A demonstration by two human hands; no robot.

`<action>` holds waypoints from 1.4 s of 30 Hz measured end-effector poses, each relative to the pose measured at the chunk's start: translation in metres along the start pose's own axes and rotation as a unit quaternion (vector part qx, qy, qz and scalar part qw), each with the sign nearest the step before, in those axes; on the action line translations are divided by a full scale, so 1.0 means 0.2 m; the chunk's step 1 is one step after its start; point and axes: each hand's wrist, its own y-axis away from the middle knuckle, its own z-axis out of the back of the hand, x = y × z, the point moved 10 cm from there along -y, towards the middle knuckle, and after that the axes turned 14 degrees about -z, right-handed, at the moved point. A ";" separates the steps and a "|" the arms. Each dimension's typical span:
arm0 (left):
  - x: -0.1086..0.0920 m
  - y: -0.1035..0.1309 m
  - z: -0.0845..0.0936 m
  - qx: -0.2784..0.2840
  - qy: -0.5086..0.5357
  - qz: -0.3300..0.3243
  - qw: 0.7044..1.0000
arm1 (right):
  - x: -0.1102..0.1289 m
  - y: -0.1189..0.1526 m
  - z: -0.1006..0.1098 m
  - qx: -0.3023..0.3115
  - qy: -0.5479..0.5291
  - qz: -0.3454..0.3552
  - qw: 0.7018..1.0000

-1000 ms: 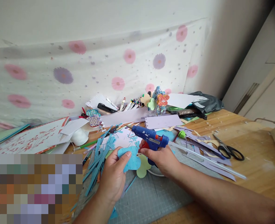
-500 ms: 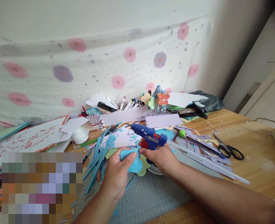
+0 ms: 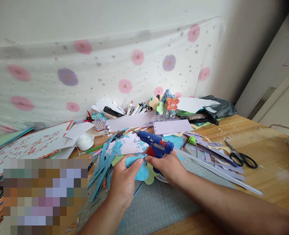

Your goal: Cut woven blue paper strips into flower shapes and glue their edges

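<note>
My left hand (image 3: pixel 124 178) pinches a blue flower-shaped paper cutout (image 3: pixel 141 170) between thumb and fingers. A blue hot glue gun (image 3: pixel 156 143) is gripped in my right hand (image 3: pixel 170 166), its nozzle pointing up and left, above and apart from the cutout. From the gun's rear a long clear glue stick (image 3: pixel 220 172) runs out to the right. Behind the blue cutout shows a green paper cutout (image 3: pixel 151 176); whether it is held or lying on the mat cannot be told. The grey cutting mat (image 3: pixel 164 205) lies beneath both hands.
Blue paper strips (image 3: pixel 105 169) are heaped left of my hands. Black-handled scissors (image 3: pixel 243 159) lie at the right, beside lilac paper scraps (image 3: pixel 213 153). A white thread spool (image 3: pixel 85 142) stands at the left. Markers (image 3: pixel 138 108) and an orange paper flower (image 3: pixel 172 103) are at the back.
The glue gun has shifted very slightly left relative to the cutout. Both hands keep their holds, and the camera view has moved a little.
</note>
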 end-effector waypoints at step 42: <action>0.03 0.01 -0.01 0.031 -0.006 0.049 0.998 | 0.03 0.01 0.05 -0.017 0.014 0.007 1.000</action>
